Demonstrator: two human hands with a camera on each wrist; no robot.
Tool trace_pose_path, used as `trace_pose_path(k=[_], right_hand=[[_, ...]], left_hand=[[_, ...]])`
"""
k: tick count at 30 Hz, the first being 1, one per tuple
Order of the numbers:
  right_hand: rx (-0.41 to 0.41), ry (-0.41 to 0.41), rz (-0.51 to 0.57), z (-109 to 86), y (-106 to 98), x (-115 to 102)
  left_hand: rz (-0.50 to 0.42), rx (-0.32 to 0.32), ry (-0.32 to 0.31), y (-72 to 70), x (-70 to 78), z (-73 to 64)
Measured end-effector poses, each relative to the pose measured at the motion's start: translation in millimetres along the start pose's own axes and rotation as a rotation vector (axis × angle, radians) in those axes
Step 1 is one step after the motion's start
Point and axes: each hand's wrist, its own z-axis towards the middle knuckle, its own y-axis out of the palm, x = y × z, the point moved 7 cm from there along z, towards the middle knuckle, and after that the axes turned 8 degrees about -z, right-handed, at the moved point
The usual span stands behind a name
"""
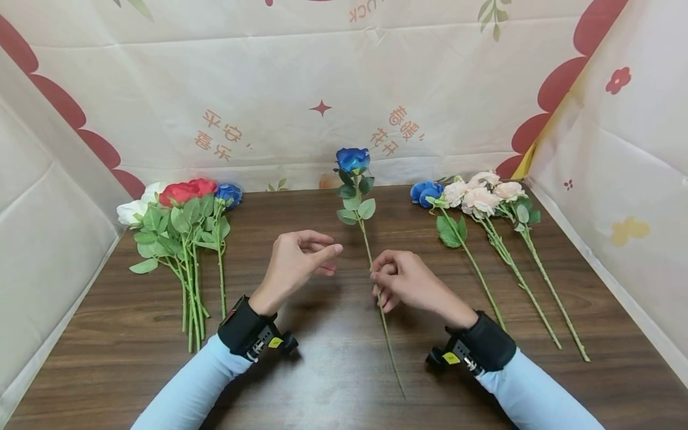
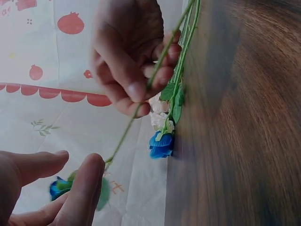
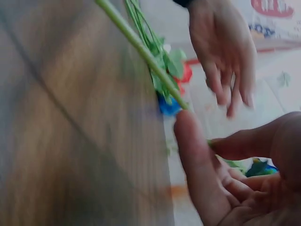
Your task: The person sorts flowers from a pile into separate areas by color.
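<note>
A blue artificial rose (image 1: 353, 160) with green leaves stands nearly upright over the middle of the table, its long stem (image 2: 123, 134) slanting down toward the front. My right hand (image 1: 408, 280) pinches that stem between thumb and fingers about halfway along. To the left of the stem, my left hand (image 1: 301, 263) is held in the air with relaxed fingers, apart from the flower and holding nothing. In the right wrist view the stem (image 3: 141, 47) passes between the right thumb and fingers, and the left hand (image 3: 225, 52) hangs beyond it.
On the left of the wooden table (image 1: 322, 370) lies a bunch with white roses (image 1: 131, 212), red roses (image 1: 188, 190) and a blue rose (image 1: 229, 194). On the right lie another blue rose (image 1: 426, 193) and several pale pink flowers (image 1: 480, 200). A printed cloth (image 1: 301, 71) stands behind.
</note>
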Motion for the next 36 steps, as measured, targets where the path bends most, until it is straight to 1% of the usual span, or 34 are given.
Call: trace_pose_path(k=[6, 10, 13, 18, 22, 29, 34, 36], right_hand=[[-0.022, 0.114, -0.089, 3.3, -26.6, 23.2], [-0.002, 0.18, -0.171, 3.0, -45.7, 38.4], [0.026, 0.224, -0.229, 2.0, -59.3, 47.7], [0.053, 0.285, -0.306, -1.8, -78.8, 55.8], [0.051, 0.31, -0.381, -6.7, -91.9, 57.9], [0.026, 0.308, -0.524, -13.3, -106.0, 62.1], [-0.03, 0.3, -0.629, -16.4, -112.0, 63.2], [-0.048, 0.304, -0.649, -17.6, -113.6, 63.2]], left_hand=[[0.016, -0.031, -0.016, 1.1, -2.3, -0.7], [0.008, -0.034, -0.034, 1.9, -0.2, -2.2], [0.011, -0.034, -0.039, 4.1, 8.4, -5.6], [0.034, -0.033, -0.029, 8.5, 24.9, -10.5], [0.043, -0.025, -0.033, 9.2, 27.5, -9.9], [0.029, -0.031, -0.045, 9.1, 24.7, -9.4], [0.04, -0.032, -0.043, 8.0, 23.3, -10.8], [0.042, -0.031, -0.042, 6.3, 17.1, -8.7]])
